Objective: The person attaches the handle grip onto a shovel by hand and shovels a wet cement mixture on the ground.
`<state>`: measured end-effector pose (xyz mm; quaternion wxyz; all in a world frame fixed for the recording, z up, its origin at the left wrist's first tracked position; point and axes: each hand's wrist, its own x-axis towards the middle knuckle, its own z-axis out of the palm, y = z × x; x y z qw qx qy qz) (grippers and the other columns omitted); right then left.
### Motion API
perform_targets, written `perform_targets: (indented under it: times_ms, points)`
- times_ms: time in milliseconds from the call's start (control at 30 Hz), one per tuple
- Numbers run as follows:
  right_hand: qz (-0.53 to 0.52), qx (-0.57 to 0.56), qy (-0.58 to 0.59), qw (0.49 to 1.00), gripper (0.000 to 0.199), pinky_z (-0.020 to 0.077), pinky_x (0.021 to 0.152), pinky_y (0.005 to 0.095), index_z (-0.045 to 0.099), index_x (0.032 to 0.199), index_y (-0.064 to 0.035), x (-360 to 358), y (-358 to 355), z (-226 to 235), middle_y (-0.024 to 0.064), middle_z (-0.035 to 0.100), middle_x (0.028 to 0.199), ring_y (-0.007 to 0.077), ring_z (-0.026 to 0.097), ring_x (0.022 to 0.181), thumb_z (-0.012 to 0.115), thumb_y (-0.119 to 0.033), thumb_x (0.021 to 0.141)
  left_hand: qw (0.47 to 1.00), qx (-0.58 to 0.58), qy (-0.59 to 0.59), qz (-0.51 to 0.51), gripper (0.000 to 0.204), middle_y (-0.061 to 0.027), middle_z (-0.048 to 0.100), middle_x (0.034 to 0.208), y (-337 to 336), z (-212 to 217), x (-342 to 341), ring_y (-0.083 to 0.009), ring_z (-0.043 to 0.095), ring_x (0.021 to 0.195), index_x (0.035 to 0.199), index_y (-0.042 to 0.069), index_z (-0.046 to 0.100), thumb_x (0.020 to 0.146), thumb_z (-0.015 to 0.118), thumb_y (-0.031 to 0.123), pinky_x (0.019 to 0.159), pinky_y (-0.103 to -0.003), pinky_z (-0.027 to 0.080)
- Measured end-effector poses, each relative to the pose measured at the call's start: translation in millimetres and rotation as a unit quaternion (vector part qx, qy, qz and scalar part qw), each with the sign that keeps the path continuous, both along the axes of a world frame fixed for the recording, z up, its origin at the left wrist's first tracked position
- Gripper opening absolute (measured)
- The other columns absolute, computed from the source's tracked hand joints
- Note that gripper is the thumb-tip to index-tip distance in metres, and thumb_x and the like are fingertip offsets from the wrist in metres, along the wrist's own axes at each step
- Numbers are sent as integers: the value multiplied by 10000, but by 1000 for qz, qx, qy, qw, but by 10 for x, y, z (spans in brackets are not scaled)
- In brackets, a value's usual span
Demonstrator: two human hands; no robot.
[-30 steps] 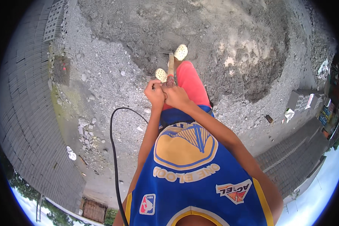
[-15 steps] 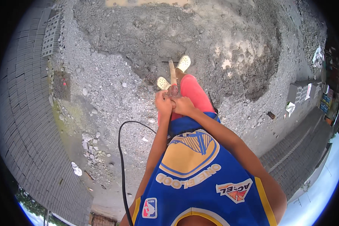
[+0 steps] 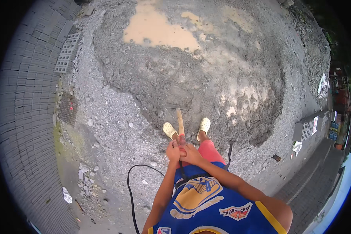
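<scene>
Both my hands are closed around the top grip of a shovel (image 3: 180, 121), held in front of my thighs. My left hand (image 3: 173, 151) is on the left side of the grip and my right hand (image 3: 192, 154) on the right, close together. The pale wooden shaft, reddish near the grip, runs down and away from me between my feet. Its dark blade shows only as a thin edge at the wet grey mix (image 3: 156, 89); the rest of it is hidden. A cream clog (image 3: 169, 130) stands left of the shaft and another clog (image 3: 203, 126) to the right.
Tan water (image 3: 156, 29) pools on the far part of the mix. Stacked grey blocks (image 3: 31, 101) line the left, with hollow blocks (image 3: 67, 54) beside them. More hollow blocks (image 3: 306, 130) stand at right. Gravel (image 3: 113, 121) surrounds the mix, and a black cable (image 3: 129, 183) loops at my left.
The view has tilted farther ahead, showing more of the water. My right foot has moved back from beside the blade, now about level with the left. Both hands keep hold of the shovel.
</scene>
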<state>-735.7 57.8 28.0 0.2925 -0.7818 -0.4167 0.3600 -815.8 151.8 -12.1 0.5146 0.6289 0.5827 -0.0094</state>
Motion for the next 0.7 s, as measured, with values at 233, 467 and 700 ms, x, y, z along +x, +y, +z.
perform_targets:
  times_ms: [233,467,700]
  points:
    - [-649,46,583,487,442,437,853,383,482,1123,1,377,-846,456,151,543,1063,256,560,959,673,-208,784,988,-29,-137,-60,297,-202,568,1082,-990,-122,611,-336,534,1036,1087,-29,553,895,384,121,931,-369,395]
    - [-833,-151,-8,532,481,417,861,424,423,1139,87,200,-1085,-583,225,521,1047,341,548,931,607,-126,748,969,-72,-132,-195,376,-227,489,1175,-1671,-373,531,-303,441,1157,1226,-34,427,927,376,189,969,-371,347]
    - [-828,-82,-6,555,411,473,556,293,428,1105,18,-285,-2292,-996,143,514,943,178,543,666,604,-52,741,862,-506,25,-39,462,-122,484,1008,-2034,-1799,930,-244,597,738,1205,90,324,908,421,431,709,-395,507]
